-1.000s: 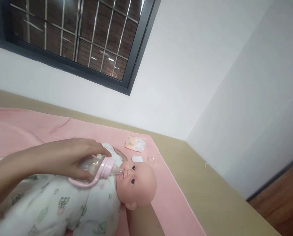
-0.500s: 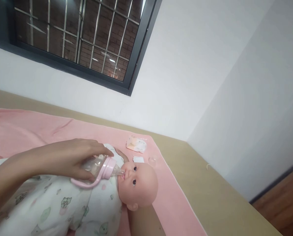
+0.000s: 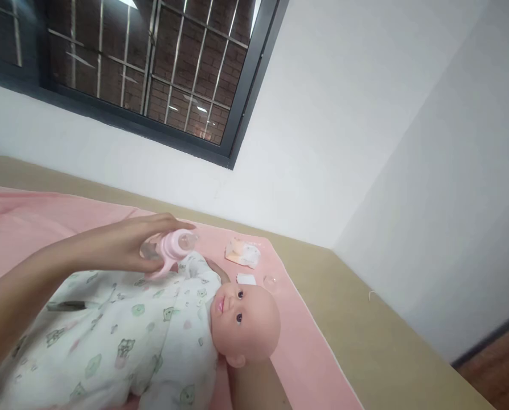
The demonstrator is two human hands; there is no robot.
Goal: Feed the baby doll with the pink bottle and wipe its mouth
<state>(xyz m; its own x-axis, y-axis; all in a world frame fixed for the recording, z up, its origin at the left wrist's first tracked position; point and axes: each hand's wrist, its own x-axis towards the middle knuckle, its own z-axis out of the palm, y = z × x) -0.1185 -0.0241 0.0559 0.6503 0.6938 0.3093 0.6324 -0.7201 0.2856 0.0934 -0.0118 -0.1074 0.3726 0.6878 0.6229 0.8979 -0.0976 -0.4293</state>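
Note:
A baby doll (image 3: 243,319) in a white printed suit lies on its back on a pink blanket (image 3: 310,347), head to the right. My left hand (image 3: 126,246) is closed round a clear baby bottle (image 3: 171,248) with a pink collar and handles, held above the doll's chest and clear of its mouth. My right forearm (image 3: 254,387) comes up from the bottom edge and runs under the doll's head. That hand is hidden beneath the head.
A small wipes packet (image 3: 243,253), a white square piece (image 3: 246,279) and a clear cap (image 3: 270,281) lie on the blanket beyond the doll's head. A dark pen-like object (image 3: 66,306) rests on the doll's body. The tan surface (image 3: 386,353) meets white walls; a barred window (image 3: 143,74) is above.
My left hand has lifted the bottle out of the doll's mouth and drawn it up and back over the chest. The doll's mouth is now uncovered.

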